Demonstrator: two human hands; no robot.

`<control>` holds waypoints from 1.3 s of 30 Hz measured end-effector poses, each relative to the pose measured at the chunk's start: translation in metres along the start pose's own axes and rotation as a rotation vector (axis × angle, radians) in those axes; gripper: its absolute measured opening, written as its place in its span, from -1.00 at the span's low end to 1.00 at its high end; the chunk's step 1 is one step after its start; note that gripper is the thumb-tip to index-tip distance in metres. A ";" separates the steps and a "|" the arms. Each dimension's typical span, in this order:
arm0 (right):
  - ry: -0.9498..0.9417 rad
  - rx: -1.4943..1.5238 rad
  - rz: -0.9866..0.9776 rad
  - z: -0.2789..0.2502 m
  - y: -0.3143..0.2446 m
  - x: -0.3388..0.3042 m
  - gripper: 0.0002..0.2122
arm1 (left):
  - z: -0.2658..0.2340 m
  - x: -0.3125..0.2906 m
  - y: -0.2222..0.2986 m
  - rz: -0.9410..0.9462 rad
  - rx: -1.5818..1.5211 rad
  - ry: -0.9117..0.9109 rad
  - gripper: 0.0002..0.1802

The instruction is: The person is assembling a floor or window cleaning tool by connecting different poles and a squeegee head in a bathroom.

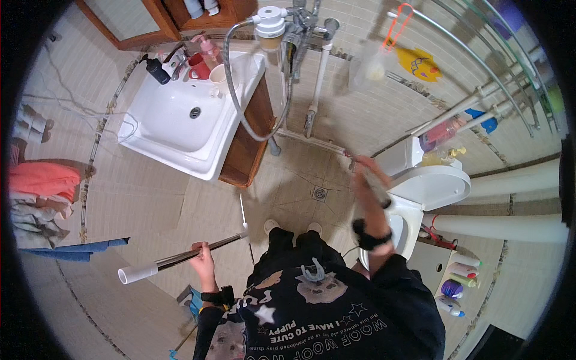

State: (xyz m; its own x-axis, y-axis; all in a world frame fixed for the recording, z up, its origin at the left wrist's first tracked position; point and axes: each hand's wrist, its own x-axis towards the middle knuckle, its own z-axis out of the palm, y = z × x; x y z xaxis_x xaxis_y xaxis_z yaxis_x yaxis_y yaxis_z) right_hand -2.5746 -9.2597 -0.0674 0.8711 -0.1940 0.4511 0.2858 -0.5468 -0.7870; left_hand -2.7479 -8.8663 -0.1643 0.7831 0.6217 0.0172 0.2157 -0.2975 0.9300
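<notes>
My left hand point(203, 254) is closed around the metal pole of a floor squeegee point(175, 260). Its white grip end points to the lower left. At the other end, a thin crosswise bar hangs over the floor, left of my feet. My right hand point(370, 172) is stretched forward beside the toilet point(410, 210), whose lid is up. It is nearest to the low wall pipe point(324, 144) and its small valve. Motion smears its fingers, so I cannot make out whether it grips anything.
A white washbasin point(171, 141) on a wooden cabinet point(252, 141) stands at the far left. A shower hose point(235, 102) loops down beside it. A floor drain point(320, 193) lies ahead of my feet. Several bottles point(457, 288) stand right of the toilet, and towels point(45, 180) hang at left.
</notes>
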 end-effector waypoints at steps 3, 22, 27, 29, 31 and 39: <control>-0.076 0.192 -0.200 0.032 -0.004 -0.003 -0.85 | 0.004 0.003 0.004 -0.018 0.053 -0.044 -0.89; -0.026 0.465 0.175 -0.044 -0.036 -0.009 -0.88 | -0.009 -0.015 0.044 0.283 0.357 0.130 -0.93; 0.010 0.521 0.228 -0.085 -0.048 0.000 -0.79 | -0.044 -0.026 0.072 0.105 0.206 0.336 -0.92; 0.030 0.612 0.210 -0.083 -0.043 0.003 -0.75 | -0.073 -0.032 0.094 0.132 0.216 0.383 -0.93; 0.040 0.677 0.214 -0.077 -0.040 0.002 -0.70 | -0.109 -0.044 0.121 0.236 0.146 0.451 -0.94; 0.066 0.655 0.276 -0.085 -0.022 -0.001 -0.73 | -0.169 -0.017 0.263 0.838 0.502 0.018 -0.79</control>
State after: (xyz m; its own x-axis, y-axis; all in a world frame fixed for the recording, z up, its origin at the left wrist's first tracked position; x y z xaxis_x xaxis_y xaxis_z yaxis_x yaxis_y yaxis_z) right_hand -2.6155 -9.3169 -0.0150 0.9263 -0.3151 0.2067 0.2571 0.1275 -0.9579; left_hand -2.8036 -8.8327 0.1418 0.7875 0.0779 0.6114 -0.1803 -0.9195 0.3494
